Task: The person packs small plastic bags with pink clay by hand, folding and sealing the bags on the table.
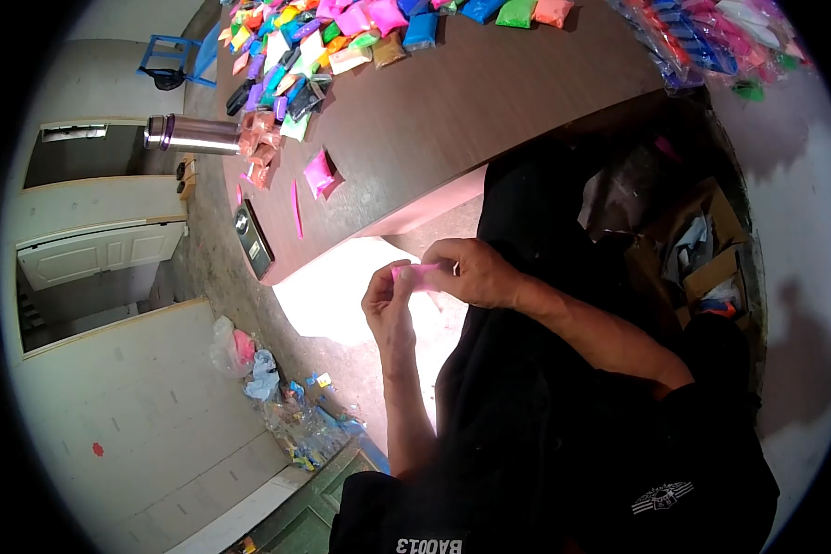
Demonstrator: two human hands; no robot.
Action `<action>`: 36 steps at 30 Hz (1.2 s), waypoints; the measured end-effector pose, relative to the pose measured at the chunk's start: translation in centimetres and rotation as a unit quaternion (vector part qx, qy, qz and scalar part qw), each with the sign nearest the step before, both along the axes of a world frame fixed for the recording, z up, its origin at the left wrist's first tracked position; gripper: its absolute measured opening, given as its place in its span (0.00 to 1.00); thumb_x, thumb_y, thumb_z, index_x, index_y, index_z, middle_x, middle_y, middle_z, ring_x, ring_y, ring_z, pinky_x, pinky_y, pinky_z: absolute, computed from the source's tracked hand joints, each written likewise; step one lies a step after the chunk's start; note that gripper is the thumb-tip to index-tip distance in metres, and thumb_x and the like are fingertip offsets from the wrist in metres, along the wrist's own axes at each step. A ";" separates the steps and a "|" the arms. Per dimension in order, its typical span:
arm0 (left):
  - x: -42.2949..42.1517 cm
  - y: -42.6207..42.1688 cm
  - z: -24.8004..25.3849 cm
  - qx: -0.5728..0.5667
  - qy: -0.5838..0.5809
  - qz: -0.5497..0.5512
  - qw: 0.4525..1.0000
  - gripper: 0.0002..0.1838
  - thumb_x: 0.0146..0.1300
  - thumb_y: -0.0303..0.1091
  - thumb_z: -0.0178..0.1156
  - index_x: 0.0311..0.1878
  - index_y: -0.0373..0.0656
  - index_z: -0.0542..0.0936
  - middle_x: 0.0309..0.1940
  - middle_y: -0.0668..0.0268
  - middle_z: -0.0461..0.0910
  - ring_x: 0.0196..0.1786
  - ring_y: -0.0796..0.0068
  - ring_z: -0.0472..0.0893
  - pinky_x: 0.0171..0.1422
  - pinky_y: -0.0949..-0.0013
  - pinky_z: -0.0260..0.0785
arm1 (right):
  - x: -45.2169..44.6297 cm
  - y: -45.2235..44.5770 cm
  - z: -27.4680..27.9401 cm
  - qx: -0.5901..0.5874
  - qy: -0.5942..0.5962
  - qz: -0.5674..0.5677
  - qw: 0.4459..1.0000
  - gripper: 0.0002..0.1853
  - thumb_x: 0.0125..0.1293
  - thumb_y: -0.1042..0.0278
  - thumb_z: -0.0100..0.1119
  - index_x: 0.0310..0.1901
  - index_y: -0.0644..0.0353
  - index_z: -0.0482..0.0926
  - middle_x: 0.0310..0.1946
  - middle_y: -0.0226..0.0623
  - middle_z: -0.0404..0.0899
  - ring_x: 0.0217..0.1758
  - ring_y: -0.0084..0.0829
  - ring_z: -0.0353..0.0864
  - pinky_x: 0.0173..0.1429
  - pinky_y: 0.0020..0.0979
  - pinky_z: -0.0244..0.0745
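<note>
Between my two hands, off the table's near edge, is a small pink piece (419,277). The fingers of my left hand (390,294) pinch its left end, and my right hand (475,272) grips its right end. On the brown table (415,120) lie a pink packet (319,174) and a thin pink stick (296,210). A dark flat device (252,238) rests at the table's left corner.
Many coloured packets (351,60) cover the table's far part, beside a metal flask (194,134) lying on its side. Plastic bags (720,42) are at the upper right. An open cardboard box (716,263) stands at the right, and wrappers (305,420) litter the floor.
</note>
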State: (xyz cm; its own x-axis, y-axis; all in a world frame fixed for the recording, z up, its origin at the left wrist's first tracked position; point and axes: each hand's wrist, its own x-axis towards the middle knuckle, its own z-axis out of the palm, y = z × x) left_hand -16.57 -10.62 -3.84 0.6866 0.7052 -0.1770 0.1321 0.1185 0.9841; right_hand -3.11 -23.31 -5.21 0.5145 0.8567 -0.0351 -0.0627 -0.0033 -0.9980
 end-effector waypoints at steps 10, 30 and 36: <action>0.3 0.1 0.4 -0.032 -0.019 0.026 0.999 0.11 0.73 0.33 0.64 0.50 0.35 0.83 0.41 0.63 0.85 0.43 0.76 0.83 0.51 0.68 0.77 | -0.1 0.3 -0.7 0.053 0.028 -0.042 0.997 0.08 0.69 0.68 0.65 0.42 0.65 0.83 0.30 0.37 0.82 0.33 0.25 0.79 0.41 0.30 0.76; 0.4 -0.4 0.3 0.004 0.029 -0.040 0.999 0.12 0.70 0.35 0.67 0.49 0.36 0.83 0.38 0.64 0.85 0.40 0.77 0.82 0.48 0.72 0.76 | 0.3 -0.2 -0.1 0.033 0.038 -0.022 0.999 0.06 0.69 0.73 0.63 0.42 0.67 0.82 0.29 0.35 0.80 0.32 0.20 0.76 0.38 0.27 0.74; 0.6 -0.7 0.5 0.051 0.001 -0.015 0.999 0.11 0.70 0.35 0.67 0.48 0.36 0.83 0.36 0.68 0.84 0.37 0.79 0.80 0.46 0.73 0.73 | 0.1 0.3 -0.5 0.071 0.087 -0.021 0.994 0.07 0.70 0.72 0.64 0.42 0.67 0.82 0.29 0.36 0.80 0.31 0.22 0.76 0.38 0.28 0.74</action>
State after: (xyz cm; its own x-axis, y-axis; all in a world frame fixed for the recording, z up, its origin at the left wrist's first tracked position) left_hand -15.92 -11.35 -3.36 0.7071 0.6989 -0.1076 0.1365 0.0143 0.9905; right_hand -3.02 -22.96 -5.74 0.5464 0.8375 -0.0070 -0.2305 0.1423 -0.9626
